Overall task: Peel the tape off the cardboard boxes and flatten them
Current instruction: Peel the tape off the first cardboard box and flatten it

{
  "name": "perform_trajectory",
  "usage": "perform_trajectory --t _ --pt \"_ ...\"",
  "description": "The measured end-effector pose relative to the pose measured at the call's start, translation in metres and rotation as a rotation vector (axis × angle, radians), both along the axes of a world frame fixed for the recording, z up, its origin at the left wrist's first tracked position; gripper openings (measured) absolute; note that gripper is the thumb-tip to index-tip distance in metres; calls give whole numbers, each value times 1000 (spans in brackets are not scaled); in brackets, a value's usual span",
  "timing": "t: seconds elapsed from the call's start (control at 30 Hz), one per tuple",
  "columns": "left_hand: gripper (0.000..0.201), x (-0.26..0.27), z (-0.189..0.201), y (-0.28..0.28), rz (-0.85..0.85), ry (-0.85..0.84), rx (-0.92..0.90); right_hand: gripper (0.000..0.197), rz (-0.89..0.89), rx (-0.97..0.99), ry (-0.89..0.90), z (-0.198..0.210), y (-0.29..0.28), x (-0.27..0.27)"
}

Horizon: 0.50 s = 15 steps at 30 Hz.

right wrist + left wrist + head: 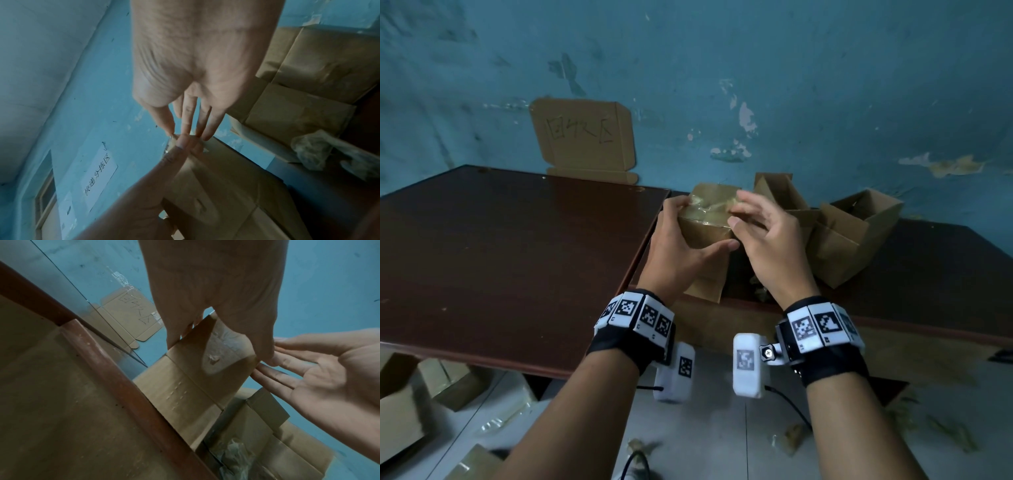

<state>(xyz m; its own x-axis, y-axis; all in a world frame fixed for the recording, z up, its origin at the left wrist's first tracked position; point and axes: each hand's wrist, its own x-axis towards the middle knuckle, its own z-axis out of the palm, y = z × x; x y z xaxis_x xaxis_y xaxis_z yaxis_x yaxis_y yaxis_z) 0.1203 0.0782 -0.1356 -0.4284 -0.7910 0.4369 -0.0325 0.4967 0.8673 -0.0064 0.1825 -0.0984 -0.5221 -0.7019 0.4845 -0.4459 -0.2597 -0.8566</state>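
The grip of the left hand [681,250] is clamped on the small brown cardboard box [705,233]: the thumb lies along its near face and the fingers curl over its far top edge, holding it above the gap between the two dark brown wooden benches [510,246]. The right hand [770,240] is at the box's top right corner, its thumb and forefinger drawn together on the wrinkled clear tape [710,205] while the other fingers stand straight and spread. Whether the tape end is truly caught between them I cannot tell; the right wrist view is blurred just there.

The tape strip runs left to right across the top of the box, so its long axis points from the right hand's pinch toward the left hand's fingers. The right hand is the nearer to the loose end, and a peel would likely travel leftward, toward the holding fingers, which sit on the tape's path and may need to shift.

Just right of the held box stand several open brown cardboard boxes [856,233] on the right bench, near enough to crowd a pull to that side. A flattened cardboard sheet with handwriting [582,137] leans on the peeling blue wall [791,68] behind the left bench, well apart. Crumpled tape scraps [794,438] lie on the floor below.
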Motion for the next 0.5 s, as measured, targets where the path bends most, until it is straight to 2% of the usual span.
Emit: perform_trajectory --t 0.07,0.1,0.2,0.3,0.5 --pt "91 1 0 -1 -28 -6 18 57 21 -22 -32 0 1 -1" --pt "89 3 0 -2 -53 -8 23 57 22 -28 -48 -1 2 -4" --pt "78 6 -4 -7 -102 -5 41 43 48 -35 -115 -6 1 -9" --pt "73 7 -6 -9 -116 49 64 30 -2 -47 -52 -10 -1 -10" --pt "75 7 -3 -7 -117 111 107 22 -10 -95 -37 -15 -3 -11"
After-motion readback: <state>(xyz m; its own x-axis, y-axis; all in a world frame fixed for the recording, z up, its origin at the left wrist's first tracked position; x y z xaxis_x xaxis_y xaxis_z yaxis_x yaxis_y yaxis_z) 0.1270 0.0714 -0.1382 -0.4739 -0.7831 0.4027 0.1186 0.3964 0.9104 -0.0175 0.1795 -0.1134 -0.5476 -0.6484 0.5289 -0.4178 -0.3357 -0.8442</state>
